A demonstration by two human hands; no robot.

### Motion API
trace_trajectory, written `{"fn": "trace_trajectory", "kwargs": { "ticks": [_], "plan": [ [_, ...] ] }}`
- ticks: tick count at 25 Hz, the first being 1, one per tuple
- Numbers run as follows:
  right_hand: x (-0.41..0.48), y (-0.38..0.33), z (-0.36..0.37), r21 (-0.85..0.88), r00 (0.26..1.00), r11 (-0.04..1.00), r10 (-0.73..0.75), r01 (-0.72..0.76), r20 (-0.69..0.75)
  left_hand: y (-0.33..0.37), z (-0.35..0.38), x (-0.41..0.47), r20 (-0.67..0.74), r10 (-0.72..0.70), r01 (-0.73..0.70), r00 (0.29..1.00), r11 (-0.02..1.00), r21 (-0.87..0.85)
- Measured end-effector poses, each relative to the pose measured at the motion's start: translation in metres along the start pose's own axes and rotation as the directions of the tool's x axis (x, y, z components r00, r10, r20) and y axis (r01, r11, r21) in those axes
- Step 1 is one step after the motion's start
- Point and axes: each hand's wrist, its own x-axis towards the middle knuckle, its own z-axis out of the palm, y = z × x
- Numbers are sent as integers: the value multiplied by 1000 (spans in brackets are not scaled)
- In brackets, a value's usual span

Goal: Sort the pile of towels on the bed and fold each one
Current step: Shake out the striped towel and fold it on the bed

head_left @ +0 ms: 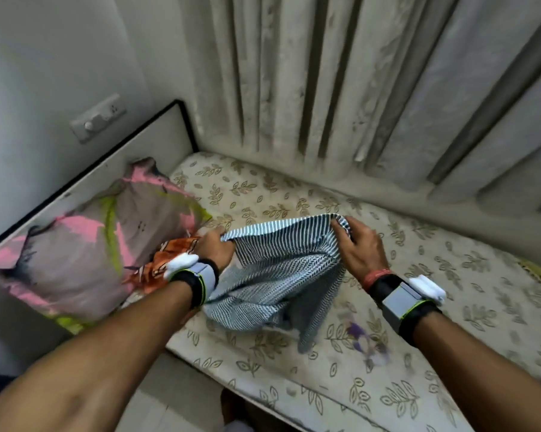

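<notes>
Where pale pleated curtains (pixel 372 88) meet a bed (pixel 294 369) in a cream leaf-print sheet, a blue-and-white striped towel (pixel 281 275) hangs just above the mattress, its top edge stretched between left hand (pixel 214 249) and right hand (pixel 361 249), both clenched on corners.

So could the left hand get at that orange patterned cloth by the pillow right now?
Probably yes. The orange cloth lies in the open right beside the left hand, with nothing over it. But that hand is gripping the striped towel, so it would have to let go first.
</notes>
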Motion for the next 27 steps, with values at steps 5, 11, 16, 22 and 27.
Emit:
{"fn": "trace_trajectory", "kwargs": {
  "ticks": [5, 11, 16, 22, 27],
  "plan": [
    [-12, 41, -85, -36, 970, 984, 164, -173, -178, 122, -3, -2, -20, 276, -268, 961, 908, -323],
    [-21, 34, -121, -61, 978, 977, 198, -202, -69, 221, 30, -25, 69, 596, -490, 800, 716, -498],
    [9, -1, -148, 140, 996, 990, 25, -13, -83, 277, 52, -54, 258, 781, -590, 568, 606, -534],
    [26, -17, -184, 351, 989, 932, -38, 87, -143, 301, 41, -57, 298, 835, -670, 462, 549, -499],
    [23, -32, -202, 288, 976, 949, -67, 126, -206, 290, 49, -59, 432, 772, -505, 466, 633, -587]
  ]
}}
